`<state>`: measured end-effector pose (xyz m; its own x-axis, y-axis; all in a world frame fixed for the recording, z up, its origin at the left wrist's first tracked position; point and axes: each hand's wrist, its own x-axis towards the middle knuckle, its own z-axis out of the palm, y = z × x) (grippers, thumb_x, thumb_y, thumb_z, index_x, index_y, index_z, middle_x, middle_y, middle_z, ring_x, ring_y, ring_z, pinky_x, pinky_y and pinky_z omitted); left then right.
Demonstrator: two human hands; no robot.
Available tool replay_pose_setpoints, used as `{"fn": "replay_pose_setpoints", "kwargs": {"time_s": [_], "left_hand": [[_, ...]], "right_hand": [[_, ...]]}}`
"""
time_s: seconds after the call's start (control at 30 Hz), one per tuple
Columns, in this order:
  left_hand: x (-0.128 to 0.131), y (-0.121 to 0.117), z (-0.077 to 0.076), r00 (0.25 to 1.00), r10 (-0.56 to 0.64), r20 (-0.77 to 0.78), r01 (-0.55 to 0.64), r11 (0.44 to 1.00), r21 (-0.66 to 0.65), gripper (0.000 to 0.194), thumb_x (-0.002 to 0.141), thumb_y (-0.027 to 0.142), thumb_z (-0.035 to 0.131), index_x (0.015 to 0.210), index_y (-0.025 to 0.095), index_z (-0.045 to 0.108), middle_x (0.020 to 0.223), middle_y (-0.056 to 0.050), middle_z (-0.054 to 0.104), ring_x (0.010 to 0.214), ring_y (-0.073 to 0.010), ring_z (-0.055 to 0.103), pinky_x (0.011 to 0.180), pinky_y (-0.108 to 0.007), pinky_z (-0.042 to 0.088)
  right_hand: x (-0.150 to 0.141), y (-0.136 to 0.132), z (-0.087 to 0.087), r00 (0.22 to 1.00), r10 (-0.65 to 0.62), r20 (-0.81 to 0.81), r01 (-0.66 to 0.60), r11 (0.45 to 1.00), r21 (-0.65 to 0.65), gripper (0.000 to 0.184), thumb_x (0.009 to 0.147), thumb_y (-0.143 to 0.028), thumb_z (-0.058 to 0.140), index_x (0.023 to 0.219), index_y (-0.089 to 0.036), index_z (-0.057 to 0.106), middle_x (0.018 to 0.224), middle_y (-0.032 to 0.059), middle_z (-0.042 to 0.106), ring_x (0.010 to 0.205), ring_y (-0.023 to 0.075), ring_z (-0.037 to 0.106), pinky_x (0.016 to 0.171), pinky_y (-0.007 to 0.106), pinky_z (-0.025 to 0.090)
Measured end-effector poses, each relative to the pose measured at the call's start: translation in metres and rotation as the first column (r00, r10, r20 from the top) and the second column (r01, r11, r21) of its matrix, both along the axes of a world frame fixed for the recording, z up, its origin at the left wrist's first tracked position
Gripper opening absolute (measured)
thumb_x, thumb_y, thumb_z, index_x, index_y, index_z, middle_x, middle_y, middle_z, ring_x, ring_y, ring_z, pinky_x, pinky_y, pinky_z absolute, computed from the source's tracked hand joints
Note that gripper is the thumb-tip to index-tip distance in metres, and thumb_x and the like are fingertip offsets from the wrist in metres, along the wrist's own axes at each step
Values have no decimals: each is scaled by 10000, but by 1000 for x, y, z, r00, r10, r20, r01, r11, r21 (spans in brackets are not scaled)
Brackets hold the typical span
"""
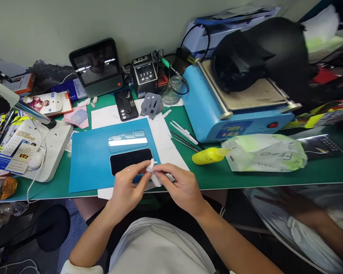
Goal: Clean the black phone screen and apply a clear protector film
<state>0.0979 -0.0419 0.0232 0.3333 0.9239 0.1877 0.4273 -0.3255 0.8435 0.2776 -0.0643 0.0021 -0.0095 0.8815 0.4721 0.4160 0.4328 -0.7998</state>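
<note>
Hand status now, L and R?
Left hand: closed, fingers pinching the white crumpled material.
Right hand: closed, fingers pinching the same white material.

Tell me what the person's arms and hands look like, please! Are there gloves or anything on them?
No gloves: the left hand and right hand are both bare. A small shiny spot on a left finger looks like a ring. No watch shows on either wrist. The forearms are uncovered, and a whitish sleeve shows low on the left arm, much like the pale shirt.
</note>
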Motion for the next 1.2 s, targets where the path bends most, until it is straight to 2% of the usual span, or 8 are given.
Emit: {"fn": "replay_pose_setpoints", "kwargs": {"time_s": [0.2, 0.27, 0.37, 0.5, 0.63, 0.8, 1.0, 1.2], "left_hand": [[-25, 11, 5, 995, 92, -37, -91, 995, 32, 270, 1009, 257, 641, 1261, 257, 739, 1059, -40, 799, 894, -182, 738, 722, -268, 589], [-43, 16, 6, 990, 126, -70, -121, 990, 68, 201, 1021, 279, 629, 1155, 268, 777, 1031, -33, 787, 894, -186, 719, 755, -292, 571], [-68, 22, 6, 976, 205, -67, -197, 974, 112, 155, 1007, 295, 649, 1054, 267, 795, 982, -25, 765, 900, -190, 697, 778, -306, 548], [-87, 24, 3, 954, 298, -36, -292, 948, 126, 133, 991, 337, 686, 992, 258, 792, 953, -22, 728, 890, -187, 665, 771, -304, 531], [-95, 24, -4, 944, 328, 41, -330, 933, 141, 120, 984, 325, 698, 922, 241, 757, 943, -11, 699, 894, -166, 646, 768, -270, 522], [-99, 27, -16, 939, 329, 97, -335, 941, 46, 144, 967, 364, 707, 963, 221, 719, 997, -24, 719, 926, -168, 671, 787, -261, 535], [-98, 29, -20, 886, 449, 120, -449, 893, -20, 198, 853, 321, 779, 948, 203, 652, 852, 11, 666, 747, -128, 642, 679, -229, 509], [-102, 26, -21, 881, 441, 173, -447, 895, -9, 327, 853, 281, 779, 1151, 220, 659, 985, -18, 683, 894, -148, 687, 773, -242, 549]], "right_hand": [[16, -16, -10, 986, -148, 79, 122, 955, 269, 377, 928, -41, 653, 1245, -244, 631, 1080, 64, 755, 985, 203, 733, 810, 340, 611], [32, -27, -24, 899, -431, 77, 365, 834, 414, 338, 884, -93, 723, 1172, -248, 637, 1008, 56, 671, 919, 219, 665, 786, 381, 573], [57, -37, -44, 708, -705, 25, 638, 655, 406, 465, 853, -209, 791, 1247, -269, 552, 1132, 104, 563, 1020, 281, 606, 806, 454, 549], [75, -30, -53, 712, -684, 158, 668, 729, 150, 679, 858, -423, 810, 1405, -233, 454, 1296, 185, 558, 1125, 331, 613, 791, 477, 576], [78, -14, -49, 776, -584, 238, 610, 791, -47, 610, 883, -514, 768, 1359, -198, 552, 1181, 144, 688, 1023, 308, 683, 861, 489, 587], [72, -3, -36, 825, -479, 299, 499, 866, 12, 321, 967, -432, 684, 1213, -227, 667, 1129, 118, 759, 1071, 317, 710, 945, 502, 573], [43, 10, -11, 913, -150, 379, 144, 989, 43, 411, 1019, -341, 622, 1423, -266, 617, 1141, 106, 686, 1042, 266, 702, 903, 426, 597], [8, 25, -9, 892, 86, 445, -112, 993, 31, 447, 1024, -312, 603, 1468, -265, 567, 1140, 108, 672, 1028, 274, 674, 928, 449, 597]]}}
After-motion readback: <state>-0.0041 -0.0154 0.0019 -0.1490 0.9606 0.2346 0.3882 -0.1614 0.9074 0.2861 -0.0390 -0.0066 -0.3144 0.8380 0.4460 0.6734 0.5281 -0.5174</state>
